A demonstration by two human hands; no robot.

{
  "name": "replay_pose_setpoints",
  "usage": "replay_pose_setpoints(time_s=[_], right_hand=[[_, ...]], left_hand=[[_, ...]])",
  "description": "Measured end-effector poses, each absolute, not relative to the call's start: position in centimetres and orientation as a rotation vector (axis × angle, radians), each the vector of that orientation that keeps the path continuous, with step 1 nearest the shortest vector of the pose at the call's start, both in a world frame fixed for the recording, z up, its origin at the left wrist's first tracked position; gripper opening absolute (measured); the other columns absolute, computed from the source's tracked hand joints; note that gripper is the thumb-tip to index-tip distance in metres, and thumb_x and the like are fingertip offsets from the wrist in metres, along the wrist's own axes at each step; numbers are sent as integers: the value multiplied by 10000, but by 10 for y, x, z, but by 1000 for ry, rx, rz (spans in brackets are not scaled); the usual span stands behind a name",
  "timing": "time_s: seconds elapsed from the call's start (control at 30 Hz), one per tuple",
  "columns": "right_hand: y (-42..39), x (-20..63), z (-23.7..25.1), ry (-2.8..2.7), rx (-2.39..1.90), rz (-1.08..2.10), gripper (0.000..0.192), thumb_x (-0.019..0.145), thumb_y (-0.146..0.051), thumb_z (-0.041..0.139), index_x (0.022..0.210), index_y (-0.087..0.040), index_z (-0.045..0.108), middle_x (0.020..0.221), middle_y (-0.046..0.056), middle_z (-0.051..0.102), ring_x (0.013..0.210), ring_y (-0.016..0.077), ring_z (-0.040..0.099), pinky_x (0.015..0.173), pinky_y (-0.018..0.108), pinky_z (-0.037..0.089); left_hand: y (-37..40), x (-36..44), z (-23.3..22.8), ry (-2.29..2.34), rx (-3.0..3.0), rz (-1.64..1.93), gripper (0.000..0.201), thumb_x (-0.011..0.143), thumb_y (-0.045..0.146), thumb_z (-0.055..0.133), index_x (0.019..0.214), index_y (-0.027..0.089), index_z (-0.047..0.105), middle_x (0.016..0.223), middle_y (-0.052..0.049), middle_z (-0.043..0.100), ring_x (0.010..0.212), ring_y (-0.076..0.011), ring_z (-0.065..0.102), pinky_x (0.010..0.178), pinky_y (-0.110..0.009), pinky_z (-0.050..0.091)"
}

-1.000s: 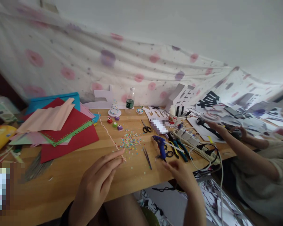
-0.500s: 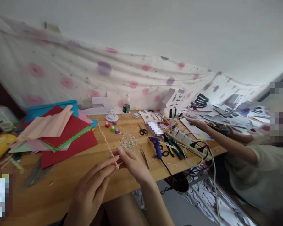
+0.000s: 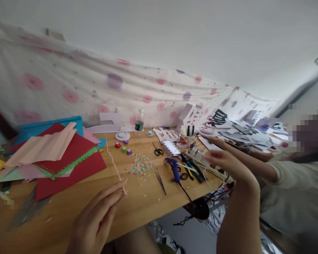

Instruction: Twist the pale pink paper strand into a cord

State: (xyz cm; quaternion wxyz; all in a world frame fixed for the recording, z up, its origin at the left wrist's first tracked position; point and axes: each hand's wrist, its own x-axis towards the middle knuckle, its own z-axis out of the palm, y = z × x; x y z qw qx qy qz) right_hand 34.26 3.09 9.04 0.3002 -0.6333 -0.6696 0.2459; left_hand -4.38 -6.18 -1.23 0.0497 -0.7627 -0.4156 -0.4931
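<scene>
Since half a second ago the right hand [image 3: 222, 163] has left the pink twisted cord [image 3: 114, 165], where it met the left fingertips, and swung out to the right; it now hovers over the white power strip [image 3: 198, 155] and the tangle of cables at the table's right end, blurred, so I cannot tell whether its fingers are apart or closed, and nothing shows in it. From the head camera, the left hand [image 3: 95, 218] stays low near the front edge of the wooden table [image 3: 137, 204], fingers stretched out together, with the near end of the cord pinched at their tips. From there the cord runs straight away across the wood toward the stack of red, pink and green paper sheets [image 3: 58, 155] on the left. Just right of the cord lies a scatter of coloured confetti [image 3: 141, 168], then slim tweezers [image 3: 160, 182] and a blue glue gun [image 3: 173, 168], with black scissors [image 3: 157, 151] behind. A small bottle with a green label [image 3: 139, 121] stands at the back against the spotted cloth [image 3: 95, 88]. On the right another person's arm [image 3: 243, 158] reaches over the paper cut-outs.
</scene>
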Motion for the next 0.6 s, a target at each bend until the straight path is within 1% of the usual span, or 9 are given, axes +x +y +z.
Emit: replay_pose_setpoints(time_s=[0.03, 0.1, 0.17, 0.33, 0.4, 0.47, 0.5, 0.53, 0.6], right_hand=[[41, 358, 93, -1536, -1783, 308, 353, 681, -529, 719, 566, -209, 629, 542, -10, 579, 521, 149, 506, 499, 274, 379], [58, 379, 93, -1378, -1841, 126, 356, 639, -478, 726, 467, -222, 547, 444, -19, 491, 469, 143, 429, 470, 287, 320], [69, 389, 89, -1325, -1860, 76, 339, 609, -457, 717, 451, -229, 524, 415, -14, 476, 458, 152, 423, 470, 296, 306], [75, 378, 81, -1368, -1781, 80, 307, 604, -498, 681, 588, -198, 617, 546, 42, 622, 547, 212, 552, 513, 316, 389], [63, 359, 85, -1465, -1693, 169, 358, 675, -546, 629, 649, -190, 664, 594, 56, 667, 578, 222, 603, 550, 325, 457], [38, 332, 93, -1563, -1554, 229, 385, 793, -563, 531, 730, -216, 686, 638, 49, 696, 663, 229, 663, 657, 332, 524], [20, 318, 96, -1658, -1418, 237, 348, 856, -518, 516, 763, -232, 690, 675, 54, 717, 740, 241, 690, 747, 350, 535], [0, 304, 97, -1703, -1317, 216, 290, 902, -475, 506, 868, -262, 700, 729, 49, 739, 786, 247, 704, 800, 369, 538], [-42, 284, 96, -1794, -1208, 153, 291, 940, -470, 462, 998, -321, 706, 858, 64, 760, 850, 268, 715, 773, 383, 557]], left_hand=[[-61, -45, -14, -1283, -2318, -1508, 254, 954, 145, 478, 1147, 211, 631, 1173, -23, 716, 1090, -87, 664, 991, -143, 473], [-60, -46, -16, -1301, -2306, -1513, 256, 954, 159, 487, 1155, 224, 631, 1176, -15, 714, 1082, -89, 667, 975, -142, 486], [-59, -47, -17, -1301, -2298, -1499, 260, 954, 173, 492, 1168, 229, 629, 1173, -15, 713, 1069, -95, 673, 956, -144, 500], [-58, -48, -20, -1262, -2306, -1476, 268, 955, 177, 484, 1181, 217, 624, 1181, -24, 708, 1071, -97, 672, 970, -145, 491], [-57, -48, -22, -1260, -2308, -1483, 281, 950, 157, 478, 1186, 214, 620, 1187, -27, 704, 1084, -97, 667, 982, -147, 484], [-56, -47, -24, -1260, -2312, -1468, 278, 951, 168, 472, 1180, 220, 621, 1178, -25, 707, 1078, -99, 672, 967, -147, 497], [-55, -47, -25, -1269, -2306, -1449, 267, 955, 186, 467, 1166, 227, 626, 1161, -20, 716, 1065, -100, 679, 953, -146, 508], [-54, -46, -25, -1280, -2302, -1417, 256, 962, 213, 461, 1151, 235, 633, 1142, -13, 726, 1046, -102, 690, 935, -147, 521], [-53, -44, -24, -1304, -2298, -1346, 249, 972, 277, 449, 1128, 249, 642, 1114, -3, 744, 1005, -110, 710, 894, -149, 547]])
